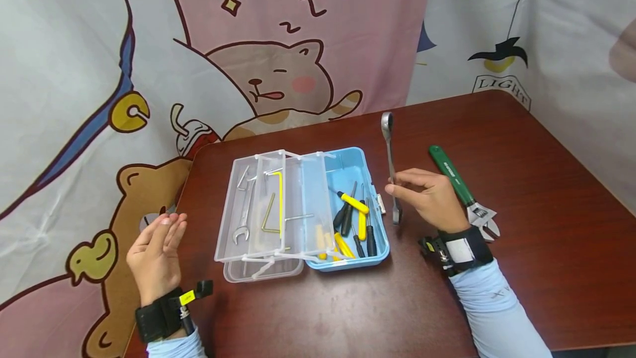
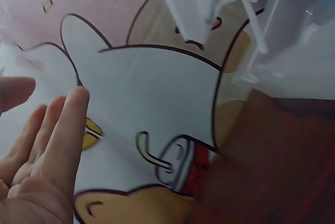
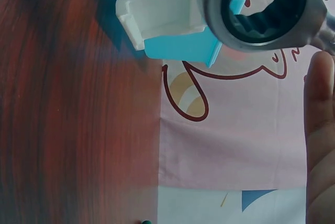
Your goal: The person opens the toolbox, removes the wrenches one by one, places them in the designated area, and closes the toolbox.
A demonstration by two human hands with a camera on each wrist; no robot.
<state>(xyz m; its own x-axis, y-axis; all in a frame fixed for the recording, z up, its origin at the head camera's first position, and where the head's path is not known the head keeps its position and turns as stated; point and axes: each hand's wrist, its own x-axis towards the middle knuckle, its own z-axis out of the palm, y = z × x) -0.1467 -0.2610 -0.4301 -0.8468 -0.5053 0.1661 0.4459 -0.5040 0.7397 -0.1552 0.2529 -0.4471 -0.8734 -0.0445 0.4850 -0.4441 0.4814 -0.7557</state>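
My right hand (image 1: 434, 198) pinches a silver ring wrench (image 1: 390, 151) near its lower end and holds it upright, just right of the blue toolbox (image 1: 365, 164). One toothed ring end fills the top of the right wrist view, close to a finger (image 3: 319, 130). Off to the left, my left hand (image 1: 156, 253) is raised, holding nothing, its fingers extended. Clear trays (image 1: 243, 181) of the toolbox fold out leftward, with an open-end wrench (image 1: 243, 217) and hex keys (image 1: 269, 214) in them. Yellow and black screwdrivers (image 1: 361, 220) lie in the blue base.
A green-handled adjustable wrench (image 1: 452, 173) lies on the brown table (image 1: 348, 314), partly behind my right wrist. A white latch (image 1: 381, 203) sticks out from the toolbox's right side. Behind the table hangs a cartoon-printed cloth (image 1: 372, 26).
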